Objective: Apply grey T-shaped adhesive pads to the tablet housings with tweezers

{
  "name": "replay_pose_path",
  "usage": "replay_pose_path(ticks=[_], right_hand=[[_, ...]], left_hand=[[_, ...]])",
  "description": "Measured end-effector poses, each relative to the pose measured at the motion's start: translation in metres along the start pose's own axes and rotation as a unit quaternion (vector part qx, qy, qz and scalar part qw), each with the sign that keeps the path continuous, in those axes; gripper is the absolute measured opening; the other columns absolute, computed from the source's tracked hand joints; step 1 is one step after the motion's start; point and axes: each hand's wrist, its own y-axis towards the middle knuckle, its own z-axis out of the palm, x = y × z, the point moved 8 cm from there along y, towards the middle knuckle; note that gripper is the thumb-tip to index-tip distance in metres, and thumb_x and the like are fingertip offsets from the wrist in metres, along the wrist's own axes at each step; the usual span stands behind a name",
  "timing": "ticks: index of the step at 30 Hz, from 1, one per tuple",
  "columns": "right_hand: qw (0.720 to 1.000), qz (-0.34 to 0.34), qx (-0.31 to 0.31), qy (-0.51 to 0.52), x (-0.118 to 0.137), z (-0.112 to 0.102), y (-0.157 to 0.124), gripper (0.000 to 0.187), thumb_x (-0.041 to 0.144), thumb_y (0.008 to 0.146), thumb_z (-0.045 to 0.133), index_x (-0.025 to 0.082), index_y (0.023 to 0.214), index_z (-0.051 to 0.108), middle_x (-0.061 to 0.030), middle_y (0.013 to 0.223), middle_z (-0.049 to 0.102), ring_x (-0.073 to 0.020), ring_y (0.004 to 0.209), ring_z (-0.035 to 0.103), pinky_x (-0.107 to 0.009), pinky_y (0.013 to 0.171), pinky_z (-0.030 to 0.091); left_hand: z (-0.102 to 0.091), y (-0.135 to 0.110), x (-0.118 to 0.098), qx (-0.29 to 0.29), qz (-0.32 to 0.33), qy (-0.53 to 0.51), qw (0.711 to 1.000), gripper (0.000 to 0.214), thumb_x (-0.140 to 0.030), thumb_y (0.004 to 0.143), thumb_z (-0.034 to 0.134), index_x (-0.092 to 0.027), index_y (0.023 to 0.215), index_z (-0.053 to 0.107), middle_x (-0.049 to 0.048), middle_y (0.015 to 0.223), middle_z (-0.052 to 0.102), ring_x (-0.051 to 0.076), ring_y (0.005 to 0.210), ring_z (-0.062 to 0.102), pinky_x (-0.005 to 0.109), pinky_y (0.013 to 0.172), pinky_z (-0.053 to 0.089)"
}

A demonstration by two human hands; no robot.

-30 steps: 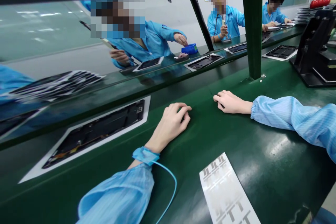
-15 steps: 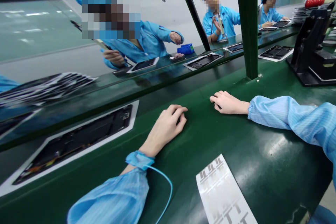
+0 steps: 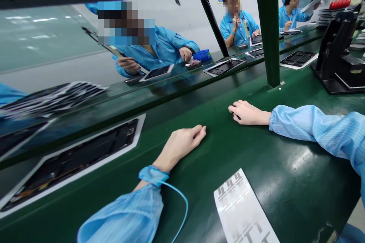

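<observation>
Head view: the left hand (image 3: 182, 146) lies open and nearly flat on the dark green conveyor surface (image 3: 288, 136), gripping nothing. The right hand (image 3: 248, 113) rests on it with loosely curled fingers, also empty, well apart from the left. A blue wrist strap (image 3: 152, 175) circles the left wrist above a light-blue striped sleeve (image 3: 125, 212), and a thin blue cord (image 3: 182, 212) loops down from the strap. Just beside the left hand, toward the left of the frame, lies an opened dark tablet body (image 3: 74, 163) on a white backing sheet (image 3: 140, 127). At bottom centre lies a white strip of grey T-shaped labels (image 3: 242, 209). Farther off, at upper right, stand a green steel post (image 3: 266, 34) and a black metal fixture (image 3: 336, 57). Across the belt, at upper left, sits a co-worker in a blue smock (image 3: 162, 51).
</observation>
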Motion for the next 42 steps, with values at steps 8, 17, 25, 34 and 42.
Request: replay_pose_path(ticks=[8,17,25,34,42], right_hand=[[1.000,0.000,0.002,-0.001,0.0004,-0.0011,-0.0008,0.020,0.026,0.096,0.057,0.013,0.110,0.060,-0.0064,0.107,0.062,-0.0200,0.097,0.061,-0.039,0.085,0.052],[1.000,-0.006,-0.002,-0.008,0.0004,-0.0006,-0.0006,0.019,0.026,0.096,0.057,0.013,0.110,0.060,-0.0061,0.105,0.062,-0.0197,0.096,0.061,-0.038,0.084,0.052],[1.000,-0.009,-0.007,-0.011,-0.0001,0.0012,0.0003,0.020,0.027,0.096,0.056,0.013,0.109,0.060,-0.0060,0.105,0.062,-0.0196,0.095,0.061,-0.038,0.084,0.051],[1.000,-0.008,-0.006,-0.010,0.0004,-0.0004,-0.0001,0.018,0.025,0.096,0.057,0.013,0.109,0.061,-0.0061,0.105,0.063,-0.0198,0.096,0.061,-0.038,0.084,0.052],[1.000,-0.005,0.000,-0.005,0.0002,-0.0002,-0.0002,0.019,0.025,0.096,0.057,0.012,0.110,0.061,-0.0065,0.106,0.063,-0.0199,0.097,0.062,-0.038,0.085,0.053]], left_hand=[[0.0053,0.0004,0.0034,0.016,0.005,-0.023,1.000,0.031,-0.041,0.095,0.054,-0.013,0.082,0.059,-0.0020,0.071,0.057,0.011,0.063,0.056,0.027,0.064,0.050],[0.0072,0.0003,0.0051,0.024,-0.006,-0.032,0.999,0.036,-0.045,0.095,0.053,-0.013,0.079,0.060,-0.0019,0.069,0.058,0.011,0.064,0.058,0.028,0.067,0.051],[0.0068,0.0000,0.0043,0.026,-0.007,-0.030,0.999,0.033,-0.042,0.095,0.054,-0.013,0.082,0.060,-0.0015,0.072,0.059,0.011,0.065,0.058,0.028,0.067,0.052],[0.0055,0.0000,0.0037,0.005,0.009,-0.045,0.999,0.033,-0.042,0.095,0.054,-0.013,0.081,0.059,-0.0019,0.070,0.057,0.011,0.063,0.055,0.026,0.064,0.049],[0.0045,-0.0002,0.0031,0.003,0.008,-0.045,0.999,0.034,-0.042,0.095,0.053,-0.013,0.080,0.059,-0.0021,0.070,0.057,0.011,0.063,0.056,0.027,0.064,0.050]])
